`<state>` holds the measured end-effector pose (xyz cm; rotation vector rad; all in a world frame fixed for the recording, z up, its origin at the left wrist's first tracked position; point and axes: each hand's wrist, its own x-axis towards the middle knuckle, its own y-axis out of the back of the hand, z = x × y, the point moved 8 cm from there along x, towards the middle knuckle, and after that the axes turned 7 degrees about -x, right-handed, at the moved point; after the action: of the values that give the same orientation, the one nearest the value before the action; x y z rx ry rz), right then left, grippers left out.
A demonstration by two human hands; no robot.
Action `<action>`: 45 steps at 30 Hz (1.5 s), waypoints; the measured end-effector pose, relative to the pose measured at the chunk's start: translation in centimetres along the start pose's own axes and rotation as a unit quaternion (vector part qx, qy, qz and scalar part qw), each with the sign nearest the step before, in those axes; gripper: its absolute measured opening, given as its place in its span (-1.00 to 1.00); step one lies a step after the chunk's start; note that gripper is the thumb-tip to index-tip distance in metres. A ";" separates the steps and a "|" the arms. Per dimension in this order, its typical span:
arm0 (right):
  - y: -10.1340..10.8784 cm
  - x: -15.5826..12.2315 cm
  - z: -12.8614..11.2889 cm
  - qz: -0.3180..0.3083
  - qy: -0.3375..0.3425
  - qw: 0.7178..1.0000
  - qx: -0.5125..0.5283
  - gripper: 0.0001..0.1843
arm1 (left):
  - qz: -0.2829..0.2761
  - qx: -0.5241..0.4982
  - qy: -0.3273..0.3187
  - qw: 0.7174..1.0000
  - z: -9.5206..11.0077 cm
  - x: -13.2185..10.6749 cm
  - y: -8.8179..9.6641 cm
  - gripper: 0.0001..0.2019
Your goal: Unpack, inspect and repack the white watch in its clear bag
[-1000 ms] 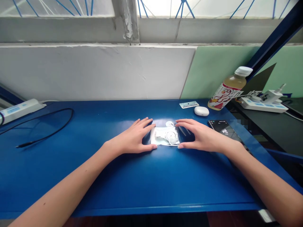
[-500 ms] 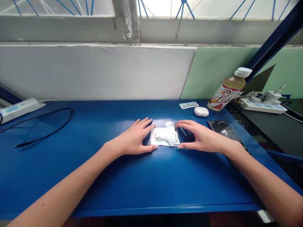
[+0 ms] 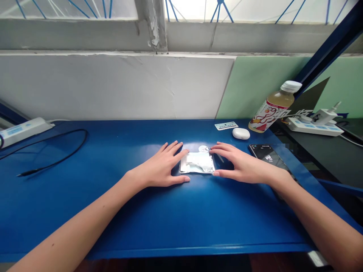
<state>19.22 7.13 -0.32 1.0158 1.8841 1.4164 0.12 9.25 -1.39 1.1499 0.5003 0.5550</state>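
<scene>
A small, flat, shiny clear packet [image 3: 197, 162] with white contents lies on the blue tabletop [image 3: 181, 215] between my two hands. Glare hides what is inside it. At its left side my left hand [image 3: 163, 166] rests with fingers spread; the index fingertip is at the packet's upper left corner and the thumb lies just below its lower edge. My right hand [image 3: 235, 162] spans the right side, thumb tip at the lower right corner and index fingertip near the upper right, fingers apart. A small round white tag or sticker [image 3: 203, 149] touches the packet's top edge.
A white earbud case [image 3: 241, 133], a printed card [image 3: 226, 125], a drink bottle [image 3: 273, 107] and a phone [image 3: 268, 156] sit to the right. Power strips [image 3: 314, 126] are on both sides. A black cable [image 3: 56, 163] curves across the left.
The packet has shifted slightly up and left, and its white coiled contents now look smoother under glare. My left fingertips have moved slightly right; my right hand has barely moved.
</scene>
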 end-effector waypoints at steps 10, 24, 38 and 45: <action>1.1 -0.1 -1.6 0.069 0.079 0.994 -0.030 -0.46 | -0.010 -0.015 0.016 1.000 -0.3 0.1 0.1 -0.28; 1.1 0.5 0.8 0.146 -0.109 0.900 0.396 -0.69 | 0.188 -0.195 -0.074 0.960 1.6 -0.4 2.9 -0.13; 1.8 0.3 -0.6 0.160 0.001 0.987 -0.006 -0.61 | 0.125 -0.083 -0.030 0.988 0.9 0.4 0.9 -0.33; 0.7 0.4 -2.0 0.132 0.050 0.990 -0.023 -0.39 | 0.129 -0.085 -0.031 0.988 0.6 0.3 0.8 -0.34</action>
<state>17.62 6.52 0.93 1.2281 1.8277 1.6806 0.56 9.24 -0.50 1.0718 0.2462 0.7675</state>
